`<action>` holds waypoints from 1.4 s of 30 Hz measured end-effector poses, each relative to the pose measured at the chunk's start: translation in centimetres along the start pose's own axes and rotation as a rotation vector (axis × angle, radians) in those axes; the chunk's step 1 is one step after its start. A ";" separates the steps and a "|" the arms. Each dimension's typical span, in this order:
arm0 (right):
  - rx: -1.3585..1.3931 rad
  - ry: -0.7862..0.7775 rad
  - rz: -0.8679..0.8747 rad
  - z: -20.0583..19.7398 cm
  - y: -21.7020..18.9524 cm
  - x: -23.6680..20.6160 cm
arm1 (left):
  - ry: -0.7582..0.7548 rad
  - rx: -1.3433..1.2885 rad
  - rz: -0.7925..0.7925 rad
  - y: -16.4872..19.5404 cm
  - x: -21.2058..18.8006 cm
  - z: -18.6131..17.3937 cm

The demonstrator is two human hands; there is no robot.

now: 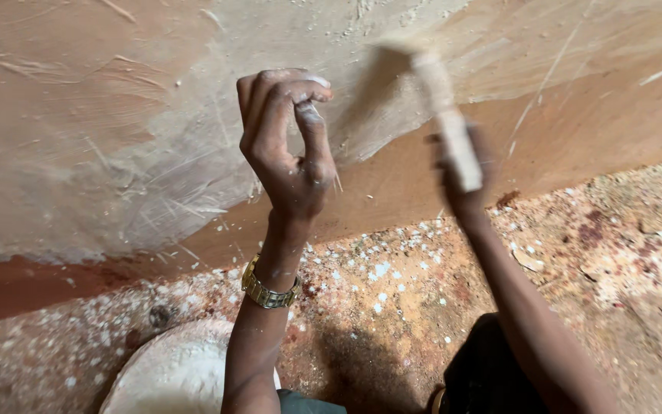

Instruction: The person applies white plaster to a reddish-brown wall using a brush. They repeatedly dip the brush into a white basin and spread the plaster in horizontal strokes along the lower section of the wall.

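Gripping a blurred plastering trowel (442,115), your right hand (465,180) presses it against the plastered wall (116,130). Your left hand (289,146), fingers curled and smeared white, holds nothing I can see, above the plaster bucket (174,372).

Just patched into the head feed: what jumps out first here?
The left hand, fingers curled and smeared white, is raised before the reddish-brown wall, which is partly coated in pale plaster. Right of it, the right hand grips a blurred pale tool. A gold wristwatch shows below, above a white-caked bucket.
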State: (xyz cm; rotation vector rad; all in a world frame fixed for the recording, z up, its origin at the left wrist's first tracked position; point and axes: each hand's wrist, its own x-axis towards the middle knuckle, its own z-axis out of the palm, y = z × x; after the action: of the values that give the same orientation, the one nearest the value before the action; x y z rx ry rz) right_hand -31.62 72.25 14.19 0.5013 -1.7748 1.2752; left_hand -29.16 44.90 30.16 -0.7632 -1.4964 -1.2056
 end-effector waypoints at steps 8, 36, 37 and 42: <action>-0.230 0.439 -0.073 -7.3 -0.6 2.6 | 0.020 -0.068 -0.068 -0.9 0.1 1.2; 0.609 0.283 0.184 5.2 -3.6 4.6 | 0.026 -0.022 -0.064 0.2 0.6 0.9; 0.308 0.103 0.023 6.4 -4.0 3.7 | 0.030 -0.018 -0.062 0.3 0.7 0.9; -0.118 -0.512 0.101 10.7 -6.1 -0.6 | 0.015 -0.071 -0.046 0.3 0.8 0.5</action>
State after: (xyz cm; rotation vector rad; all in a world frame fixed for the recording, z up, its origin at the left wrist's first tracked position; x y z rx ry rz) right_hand -31.23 60.08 15.98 0.7250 -2.3096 1.1670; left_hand -29.29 45.35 31.05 -0.7691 -1.4727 -1.3021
